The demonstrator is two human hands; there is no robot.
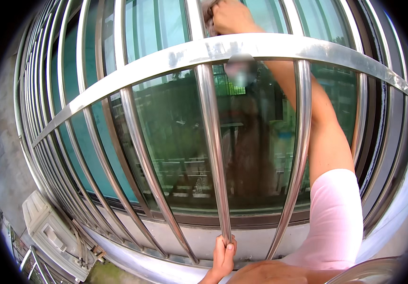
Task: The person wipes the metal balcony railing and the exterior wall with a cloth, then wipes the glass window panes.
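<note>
My right hand point(230, 16) is up at the top of the view, behind the metal bars, closed on a crumpled greyish cloth point(209, 17) against the window glass point(168, 138). The right arm passes between two bars and behind the broad horizontal metal rail point(261, 46). Low in the view, my left hand point(224, 252) grips the bottom part of a vertical stainless steel bar point(215, 149). The glass is tinted green and shows reflections. Part of the cloth is hidden by a bar and by the picture's top edge.
More vertical bars of the window guard point(138, 142) curve away on both sides. A brown window frame point(250, 220) and a pale sill point(261, 236) lie below the glass. An air conditioner's outdoor unit point(54, 238) stands at the lower left, with pipes beside it.
</note>
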